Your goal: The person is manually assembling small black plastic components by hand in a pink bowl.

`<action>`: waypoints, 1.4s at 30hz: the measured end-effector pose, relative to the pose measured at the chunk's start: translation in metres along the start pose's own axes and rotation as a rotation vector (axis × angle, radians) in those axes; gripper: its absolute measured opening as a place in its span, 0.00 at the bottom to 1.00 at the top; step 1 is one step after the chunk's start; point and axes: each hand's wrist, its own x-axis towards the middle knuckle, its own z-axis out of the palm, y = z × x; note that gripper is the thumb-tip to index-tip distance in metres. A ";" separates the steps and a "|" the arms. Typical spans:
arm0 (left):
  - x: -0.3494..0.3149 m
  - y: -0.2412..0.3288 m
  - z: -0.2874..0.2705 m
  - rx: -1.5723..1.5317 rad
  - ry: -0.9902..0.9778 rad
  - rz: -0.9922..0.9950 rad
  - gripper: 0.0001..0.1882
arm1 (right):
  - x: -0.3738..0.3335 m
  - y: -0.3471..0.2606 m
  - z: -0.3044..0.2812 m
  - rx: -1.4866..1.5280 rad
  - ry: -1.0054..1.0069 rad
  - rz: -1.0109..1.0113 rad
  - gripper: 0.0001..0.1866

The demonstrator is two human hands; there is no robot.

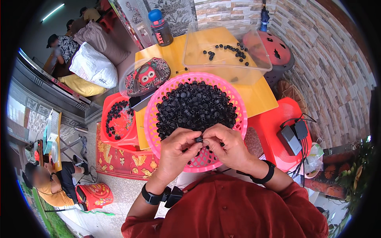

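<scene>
A pink plastic basket (152,119) with an openwork rim stands in front of me, heaped with small round black plastic caps (196,105). Over its near side, my left hand (178,148) pinches one small black cap (199,139) between thumb and forefinger. My right hand (228,144) meets it from the other side, its thumb and fingertips closed at the same cap. A few more black pieces show beneath and between my fingers. Whether the right hand holds a second small piece is hidden by the fingers.
A clear plastic bin (228,71) with scattered black caps sits on the yellow table (258,97). Left are a patterned pouch (147,77), a bottle (160,29) and a red stool (119,137) bearing black pieces. A red stool (274,139) at right holds cabled devices (291,139). Other people sit farther left.
</scene>
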 end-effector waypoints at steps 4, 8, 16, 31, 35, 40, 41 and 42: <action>-0.001 0.005 0.000 0.104 0.033 0.059 0.15 | -0.003 -0.004 0.001 -0.078 -0.015 -0.015 0.08; -0.001 0.013 0.001 0.357 0.055 0.183 0.15 | -0.005 -0.013 0.003 -0.253 -0.006 -0.045 0.09; -0.004 0.014 0.003 0.460 0.017 0.253 0.13 | -0.004 -0.008 -0.004 -0.199 -0.079 -0.046 0.08; -0.001 0.010 -0.001 -0.462 -0.053 -0.232 0.10 | -0.005 -0.009 -0.006 0.254 -0.060 0.192 0.17; 0.001 0.009 -0.006 -0.519 -0.141 -0.339 0.10 | -0.003 -0.009 -0.007 0.156 -0.091 0.039 0.16; 0.002 0.010 -0.008 -0.532 -0.213 -0.412 0.09 | -0.005 -0.003 -0.006 0.352 -0.129 0.158 0.13; 0.001 0.010 -0.008 -0.518 -0.224 -0.393 0.08 | -0.006 -0.002 -0.006 0.432 -0.118 0.185 0.12; 0.002 0.009 -0.007 -0.519 -0.223 -0.394 0.08 | -0.006 -0.002 -0.005 0.511 -0.107 0.210 0.12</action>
